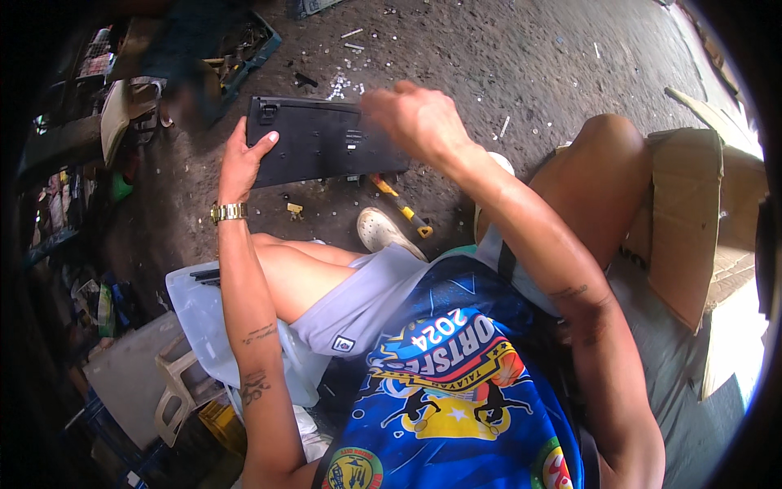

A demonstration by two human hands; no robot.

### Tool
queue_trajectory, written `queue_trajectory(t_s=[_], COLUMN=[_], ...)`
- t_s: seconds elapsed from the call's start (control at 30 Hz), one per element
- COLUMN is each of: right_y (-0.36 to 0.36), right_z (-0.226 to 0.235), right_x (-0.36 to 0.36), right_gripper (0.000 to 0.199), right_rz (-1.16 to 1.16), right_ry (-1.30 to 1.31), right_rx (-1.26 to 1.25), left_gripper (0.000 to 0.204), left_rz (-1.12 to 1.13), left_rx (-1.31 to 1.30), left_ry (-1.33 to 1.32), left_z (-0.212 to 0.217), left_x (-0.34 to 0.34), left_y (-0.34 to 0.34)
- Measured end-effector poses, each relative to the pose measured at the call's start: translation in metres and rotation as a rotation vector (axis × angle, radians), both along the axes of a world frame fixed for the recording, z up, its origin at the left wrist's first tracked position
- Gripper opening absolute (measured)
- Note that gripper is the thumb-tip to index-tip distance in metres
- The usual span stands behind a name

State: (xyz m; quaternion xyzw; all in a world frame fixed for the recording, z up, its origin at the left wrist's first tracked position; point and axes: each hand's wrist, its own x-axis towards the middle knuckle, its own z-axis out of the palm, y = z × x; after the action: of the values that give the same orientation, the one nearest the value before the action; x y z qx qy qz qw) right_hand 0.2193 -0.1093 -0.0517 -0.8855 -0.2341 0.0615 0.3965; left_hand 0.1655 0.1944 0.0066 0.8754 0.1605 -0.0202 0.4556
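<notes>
While the person sits low over the concrete floor, the scene reads like this
Held thing: a flat black plastic panel (322, 147), likely the back of a keyboard or similar casing, held up in the upper middle of the frame above the knees, underside facing the camera
Left hand: the left hand (243, 163) grips the panel's left end, thumb laid across its face and fingers wrapped behind, a gold wristwatch (229, 213) on the wrist
Right hand: the right hand (417, 118) is clenched at the panel's upper right edge; motion blur hides what the fingers pinch (a small tool or a screw, I cannot tell which)
Below the panel: a yellow-handled screwdriver (403, 208) lies on the floor (521, 57) just under the panel's right end, beside a white shoe (383, 231)
Loose bits: small pale pieces (340, 84) are scattered on the floor above the panel, possibly screws or key parts
Surroundings: a torn cardboard box (692, 220) at the right edge, a pale plastic stool (175, 391) at the lower left, a crate of clutter (244, 41) at the upper left
Progress: judging by the panel being whole and in both hands, with loose pieces already on the floor, the work looks partly done and the casing is not yet apart
</notes>
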Motion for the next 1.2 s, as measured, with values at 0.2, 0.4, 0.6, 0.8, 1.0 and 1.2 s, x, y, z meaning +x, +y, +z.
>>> queue_trajectory(t_s=[0.2,0.4,0.6,0.8,1.0,1.2], right_y=[-0.003,-0.001,0.002,-0.004,-0.003,-0.004], right_z=[0.002,-0.003,-0.013,-0.007,-0.006,-0.003], right_x=[0.003,-0.001,0.002,0.005,0.004,0.006], right_gripper=[0.047,0.047,0.048,0.05,0.045,0.044], right_rz=[-0.219,-0.174,-0.219,-0.202,-0.182,-0.104], right_ry=[0.484,0.265,0.366,0.429,0.383,0.131], right_rx=[0.302,0.515,0.455,0.265,0.375,0.383], left_gripper=[0.039,0.039,0.037,0.036,0.045,0.045], left_rz=[-0.067,-0.06,-0.05,-0.054,-0.013,-0.008], left_rx=[-0.176,-0.121,-0.082,-0.152,-0.152,-0.164], left_ry=[0.004,-0.011,0.005,0.019,0.068,0.058], left_z=[-0.003,-0.002,-0.004,-0.006,-0.008,-0.01], left_x=[0.004,0.001,0.003,0.001,0.003,0.004], left_y=[-0.002,-0.002,0.002,0.007,0.011,0.015])
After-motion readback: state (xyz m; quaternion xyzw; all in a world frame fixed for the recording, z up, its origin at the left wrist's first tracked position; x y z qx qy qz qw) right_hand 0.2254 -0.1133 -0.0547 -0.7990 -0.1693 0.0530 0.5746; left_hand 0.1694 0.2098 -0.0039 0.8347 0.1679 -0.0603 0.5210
